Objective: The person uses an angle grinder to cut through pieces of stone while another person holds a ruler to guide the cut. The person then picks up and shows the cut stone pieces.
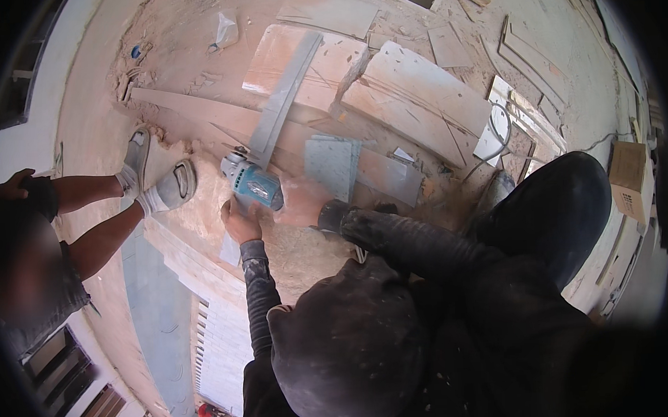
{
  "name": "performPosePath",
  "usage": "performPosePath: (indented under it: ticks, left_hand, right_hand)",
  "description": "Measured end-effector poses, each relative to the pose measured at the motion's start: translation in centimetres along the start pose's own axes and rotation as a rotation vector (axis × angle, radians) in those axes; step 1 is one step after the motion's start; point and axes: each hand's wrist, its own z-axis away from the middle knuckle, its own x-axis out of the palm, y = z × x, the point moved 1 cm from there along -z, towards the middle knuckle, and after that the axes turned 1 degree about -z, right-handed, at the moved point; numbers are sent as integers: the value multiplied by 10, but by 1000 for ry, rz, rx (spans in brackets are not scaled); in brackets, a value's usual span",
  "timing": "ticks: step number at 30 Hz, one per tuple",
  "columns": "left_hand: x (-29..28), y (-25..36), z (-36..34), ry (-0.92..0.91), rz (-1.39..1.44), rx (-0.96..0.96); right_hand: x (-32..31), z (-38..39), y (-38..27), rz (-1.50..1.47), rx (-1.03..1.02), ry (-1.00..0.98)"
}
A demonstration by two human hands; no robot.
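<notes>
A teal angle grinder point(258, 187) with a silver head is in both my hands near the middle of the view. My right hand point(302, 200) wraps round the rear of its body, slightly blurred. Below its body, my left hand point(240, 220) grips it from the near side. The grinder's head points away from me, beside the near end of a long grey tile strip point(289, 89). That strip lies across a larger dusty slab point(270, 60). Right of the grinder are small blue-grey tile pieces point(332, 164). The disc's edge is hard to make out.
At left is another person, with shorts and dusty shoes point(175, 186). Broken slabs point(418, 95) cover the dusty ground ahead. A dark cable point(502, 140) loops at right, near a cardboard box point(629, 180). My dark-clad knee point(555, 208) rises at right.
</notes>
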Motion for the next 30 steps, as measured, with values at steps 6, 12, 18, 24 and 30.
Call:
performPosePath:
  ticks: [6,12,18,24,30]
  left_hand:
    - [2,1,-1,4,-29,12]
    - [-2,7,-1,-2,-9,-22]
    - [0,7,-1,20,-7,-10]
    - [1,3,0,41,11,2]
    - [3,2,0,32,-3,-18]
  right_hand:
    - [7,-7,4,-32,1,49]
    - [5,-9,6,-15,41,17]
    - [9,-13,13,-6,54,-17]
    - [10,-12,14,-5,47,-15]
    - [8,-13,14,-2,43,-31]
